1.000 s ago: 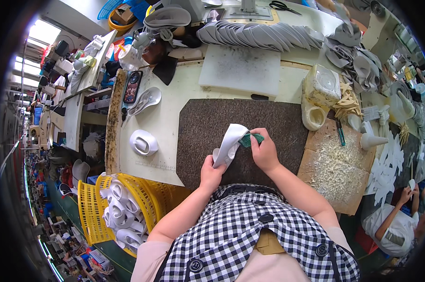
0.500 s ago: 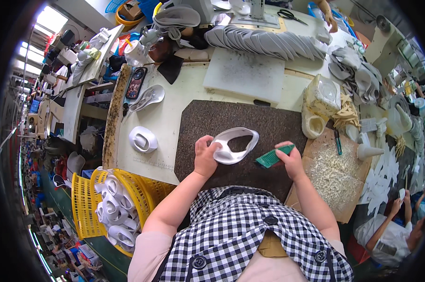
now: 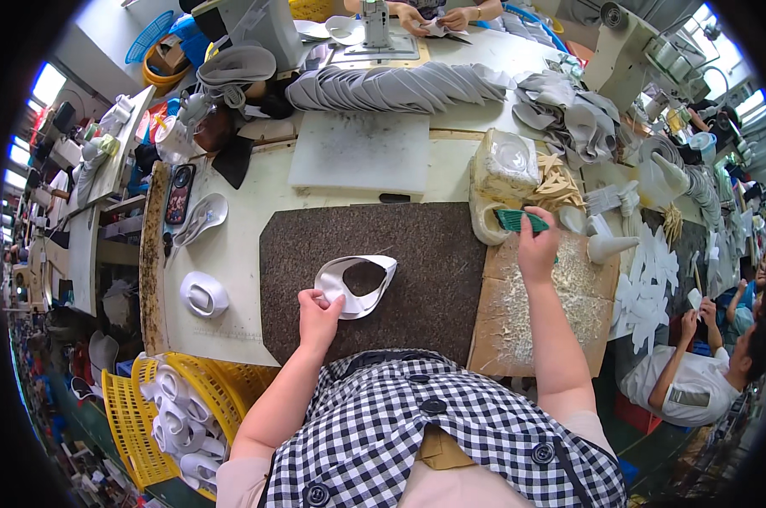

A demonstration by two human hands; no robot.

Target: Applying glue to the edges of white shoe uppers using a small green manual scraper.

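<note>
A white, loop-shaped shoe upper [image 3: 376, 298] with an open middle rests on the dark speckled mat [image 3: 434, 317]. My left hand [image 3: 319, 317] pinches its left end between thumb and fingers. My right hand [image 3: 537, 250] is raised to the right of the mat, closed around a flat green ridged tool [image 3: 510, 220]. The tool's far end is over the opening of a crusted cream pot [image 3: 483, 222]; whether it touches the inside is hidden. Behind the pot, and against it, stands a crusted box-shaped container [image 3: 500, 173].
A cardboard sheet [image 3: 544, 317] covered in dried residue lies right of the mat. Beyond the mat are a white board [image 3: 359, 152] and a row of grey pieces [image 3: 391, 89]. A yellow basket [image 3: 129, 423] of white uppers stands lower left. Another person's hands [image 3: 438, 19] work at the sewing machine [image 3: 376, 34].
My right hand has carried the green tool from above the mat out to the right, up to the cream pot. My left hand still holds the upper. The whole view has shifted.
</note>
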